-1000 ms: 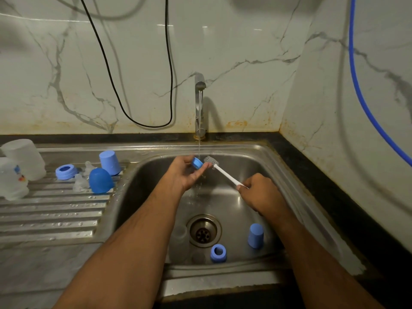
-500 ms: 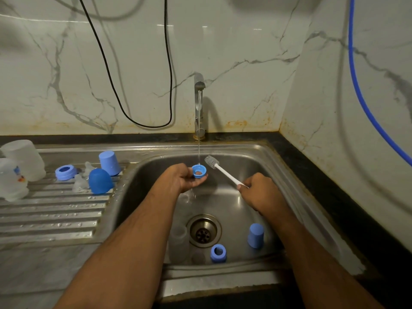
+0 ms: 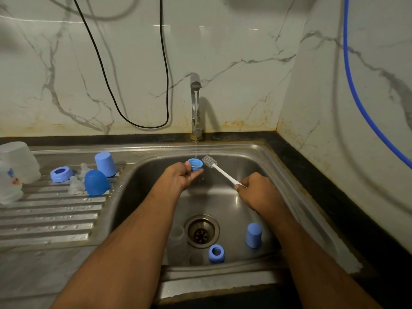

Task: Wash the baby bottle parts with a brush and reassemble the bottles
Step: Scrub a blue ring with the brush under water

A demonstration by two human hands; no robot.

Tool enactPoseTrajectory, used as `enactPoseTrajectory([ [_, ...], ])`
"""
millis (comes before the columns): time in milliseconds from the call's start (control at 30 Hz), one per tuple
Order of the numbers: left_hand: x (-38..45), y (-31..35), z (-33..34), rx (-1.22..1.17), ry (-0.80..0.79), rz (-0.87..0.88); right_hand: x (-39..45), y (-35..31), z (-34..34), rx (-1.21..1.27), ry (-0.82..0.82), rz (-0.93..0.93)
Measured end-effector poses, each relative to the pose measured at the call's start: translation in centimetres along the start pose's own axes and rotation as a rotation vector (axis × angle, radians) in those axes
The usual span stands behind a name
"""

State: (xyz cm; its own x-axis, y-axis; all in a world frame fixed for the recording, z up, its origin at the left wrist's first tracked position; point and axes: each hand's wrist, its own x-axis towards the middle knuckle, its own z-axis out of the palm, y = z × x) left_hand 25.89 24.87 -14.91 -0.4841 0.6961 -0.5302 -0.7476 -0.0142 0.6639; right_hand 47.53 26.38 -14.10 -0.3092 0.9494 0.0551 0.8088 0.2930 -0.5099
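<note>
My left hand (image 3: 178, 178) holds a small blue bottle ring (image 3: 194, 164) mouth-up under the thin stream from the tap (image 3: 195, 103). My right hand (image 3: 258, 190) grips the white handle of a bottle brush (image 3: 219, 170); its grey bristle head sits just right of the ring, apart from it. In the steel sink (image 3: 256, 157) lie a blue cap (image 3: 253, 235), a blue ring (image 3: 216, 253) and a clear bottle (image 3: 177, 239) near the drain (image 3: 201, 231).
On the ribbed drainboard (image 3: 49, 217) at left are a blue ring (image 3: 61, 174), a blue cap (image 3: 105, 164), a dark blue dome cap (image 3: 96, 182), clear teats (image 3: 76, 185) and two clear bottles (image 3: 19, 162). A black cable (image 3: 133, 123) and a blue hose (image 3: 356, 97) hang on the marble walls.
My left hand turned the blue ring from edge-on to mouth-up under the water stream. The brush head moved slightly away from the ring; my right hand barely shifted.
</note>
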Motion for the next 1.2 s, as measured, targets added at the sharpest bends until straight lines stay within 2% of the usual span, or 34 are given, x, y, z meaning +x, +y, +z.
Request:
enactPoseTrajectory([
  [267,0.0,-1.2,1.4,0.057,-0.059,-0.023,0.0,0.1,0.0,-0.008,0.024,0.006],
  [467,-0.5,-0.4,-0.5,0.052,-0.082,-0.051,0.0,0.1,0.1,-0.020,-0.008,0.014],
  [600,-0.6,0.3,-1.4,0.019,-0.096,-0.023,-0.2,0.0,0.3,0.008,-0.002,-0.002],
  [733,-0.8,-0.1,-0.9,0.100,-0.103,0.007,-0.3,0.0,0.5,0.015,-0.027,-0.020],
  [1033,-2.1,1.0,-0.4,0.707,0.171,0.428,-2.4,-0.6,0.4,0.028,-0.019,-0.039],
  [1200,-5.2,2.3,-1.0,0.909,0.157,0.610,-3.8,-2.4,0.0,0.024,-0.020,-0.041],
])
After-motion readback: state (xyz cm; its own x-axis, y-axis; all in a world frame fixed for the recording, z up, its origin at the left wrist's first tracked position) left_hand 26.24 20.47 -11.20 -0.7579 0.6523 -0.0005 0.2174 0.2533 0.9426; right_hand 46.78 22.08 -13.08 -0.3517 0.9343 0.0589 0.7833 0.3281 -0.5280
